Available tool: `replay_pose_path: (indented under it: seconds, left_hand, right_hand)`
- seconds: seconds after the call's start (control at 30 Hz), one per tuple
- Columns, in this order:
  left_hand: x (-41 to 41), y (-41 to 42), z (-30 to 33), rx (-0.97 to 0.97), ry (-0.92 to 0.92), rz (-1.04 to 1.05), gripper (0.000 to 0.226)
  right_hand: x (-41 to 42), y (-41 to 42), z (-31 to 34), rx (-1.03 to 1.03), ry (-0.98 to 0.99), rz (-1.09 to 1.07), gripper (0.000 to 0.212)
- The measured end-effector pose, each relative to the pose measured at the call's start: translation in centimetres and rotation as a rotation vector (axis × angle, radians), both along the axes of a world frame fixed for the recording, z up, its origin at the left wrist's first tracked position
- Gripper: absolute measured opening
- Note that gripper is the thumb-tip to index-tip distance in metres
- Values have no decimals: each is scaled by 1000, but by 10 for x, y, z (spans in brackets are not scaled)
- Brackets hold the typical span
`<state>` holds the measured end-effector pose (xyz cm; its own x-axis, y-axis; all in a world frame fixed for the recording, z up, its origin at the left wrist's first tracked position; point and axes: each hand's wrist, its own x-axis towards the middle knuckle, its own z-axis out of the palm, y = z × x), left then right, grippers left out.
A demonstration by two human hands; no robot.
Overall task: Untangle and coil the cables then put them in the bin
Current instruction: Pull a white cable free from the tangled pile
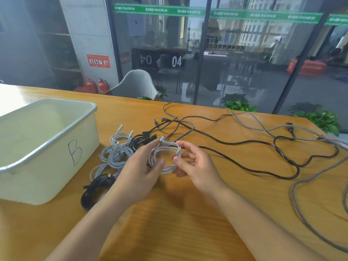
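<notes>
We are gripping white cable coil point(165, 157) with left hand point(139, 172) and right hand point(197, 166), above table point(178, 223), beside bin point(47, 147).

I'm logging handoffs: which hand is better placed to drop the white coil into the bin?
Probably the left hand: it grips the white cable coil and is nearer the bin, at left. The right hand pinches the far side.
</notes>
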<state>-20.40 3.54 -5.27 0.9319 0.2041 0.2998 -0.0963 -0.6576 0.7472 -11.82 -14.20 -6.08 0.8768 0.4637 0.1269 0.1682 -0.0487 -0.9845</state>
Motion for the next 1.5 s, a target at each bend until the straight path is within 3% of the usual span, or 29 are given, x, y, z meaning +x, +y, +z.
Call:
replay_pose_path:
  seconds: [0.2,0.37,0.6,0.87,1.03,1.2,1.3,1.4,1.5]
  left_hand:
    - [-18,55,8,89,8,113,69]
    - [-21,88,-1,37,12,163,66]
    - [-20,107,-21,210,59,182,66]
    - [-16,106,-29,343,223,163,67]
    - [-17,103,-29,450,170,219,68]
    - [-11,78,-14,524,96,221,71]
    - [-1,56,-5,552,87,173,75]
    - [12,29,-3,569,84,138,77]
    - [29,3,-9,597,80,90,82]
  right_hand:
    - [-6,64,8,-109,-147,74,53]
    - [-10,102,6,-442,-400,98,69]
    - [-13,125,-12,-695,-755,-25,66]
    - [-10,126,-22,-866,-672,95,69]
    - [-8,118,-20,-751,-681,97,64]
    - [6,85,-15,-589,-909,-66,58]
    - [20,56,-12,-706,-944,-132,58]
    - [30,19,-16,-861,-853,-123,56]
    - [37,-14,-26,-878,-843,-127,43]
